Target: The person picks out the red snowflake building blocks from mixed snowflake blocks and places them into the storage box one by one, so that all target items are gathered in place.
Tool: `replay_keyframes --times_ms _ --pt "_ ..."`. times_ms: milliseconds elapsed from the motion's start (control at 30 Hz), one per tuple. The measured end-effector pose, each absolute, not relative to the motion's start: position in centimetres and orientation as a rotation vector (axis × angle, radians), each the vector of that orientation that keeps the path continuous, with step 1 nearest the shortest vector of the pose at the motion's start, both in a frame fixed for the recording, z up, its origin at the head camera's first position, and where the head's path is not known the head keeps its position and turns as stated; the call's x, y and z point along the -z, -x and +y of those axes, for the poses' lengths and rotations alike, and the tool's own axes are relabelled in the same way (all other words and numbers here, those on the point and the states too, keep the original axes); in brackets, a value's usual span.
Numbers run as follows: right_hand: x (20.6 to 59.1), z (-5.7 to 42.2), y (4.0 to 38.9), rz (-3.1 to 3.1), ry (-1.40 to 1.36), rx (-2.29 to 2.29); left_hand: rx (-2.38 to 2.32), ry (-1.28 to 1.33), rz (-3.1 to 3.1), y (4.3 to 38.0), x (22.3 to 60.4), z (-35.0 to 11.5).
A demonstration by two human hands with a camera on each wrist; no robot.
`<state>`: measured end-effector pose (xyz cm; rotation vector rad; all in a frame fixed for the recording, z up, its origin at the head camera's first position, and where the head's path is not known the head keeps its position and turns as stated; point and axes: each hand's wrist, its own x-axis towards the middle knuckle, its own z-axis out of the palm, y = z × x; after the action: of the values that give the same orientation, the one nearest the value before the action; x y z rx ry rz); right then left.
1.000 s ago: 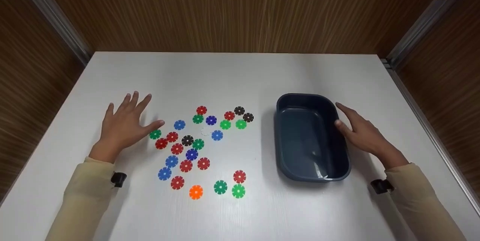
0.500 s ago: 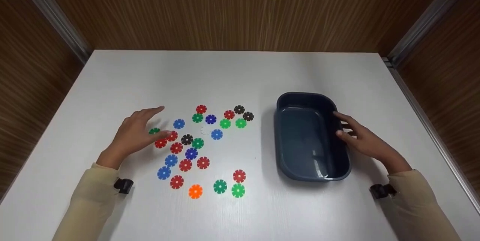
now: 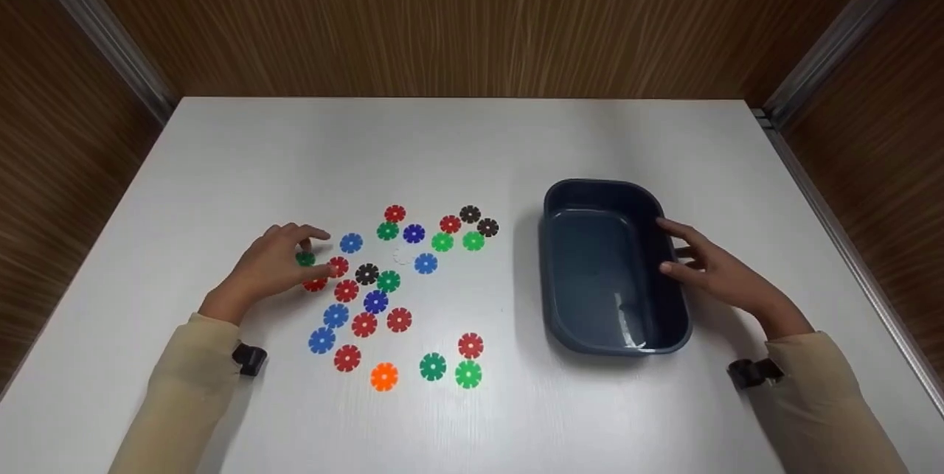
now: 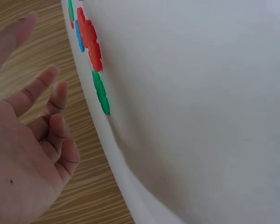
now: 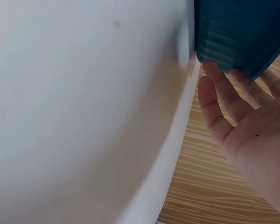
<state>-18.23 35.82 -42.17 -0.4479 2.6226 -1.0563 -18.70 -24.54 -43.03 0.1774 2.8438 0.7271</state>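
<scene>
Many flat notched plastic discs, in red, blue, green, black and other colours, lie spread over the white table. My left hand hovers palm down at the left end of the spread, fingers loosely bent and holding nothing. Its thumb tip overlaps a red disc, and a green disc shows between thumb and fingers. In the left wrist view that green disc lies beyond the fingers. On the right stands a dark blue plastic bin. My right hand touches its right rim with loosely extended fingers.
An orange disc, a dark green disc and a light green disc lie nearest the front. A pale, nearly transparent disc sits mid-spread. Wood-grain panels enclose the table's back and sides.
My left hand has moved right toward the discs, and its spread fingers have drawn in and bent down. The right hand has shifted slightly at the bin's rim. Discs and bin stay put.
</scene>
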Motion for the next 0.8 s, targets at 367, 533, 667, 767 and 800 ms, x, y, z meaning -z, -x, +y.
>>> replay_keyframes --times_ms 367,533,667,767,800 --pt "42.19 35.8 18.16 2.627 0.407 1.048 -0.685 -0.164 2.786 19.54 43.78 -24.41" --pt "42.15 35.82 18.24 2.619 0.406 1.053 -0.701 -0.139 2.742 19.55 43.8 -24.46" --pt "42.15 35.79 18.26 2.607 0.408 1.075 -0.712 -0.128 2.725 19.47 43.72 -24.45" --pt "42.22 35.77 18.21 2.599 0.405 1.083 -0.717 -0.14 2.721 19.49 43.59 -24.37" --pt "42.26 35.77 18.2 2.596 0.404 1.085 -0.718 -0.145 2.718 19.5 43.55 -24.34"
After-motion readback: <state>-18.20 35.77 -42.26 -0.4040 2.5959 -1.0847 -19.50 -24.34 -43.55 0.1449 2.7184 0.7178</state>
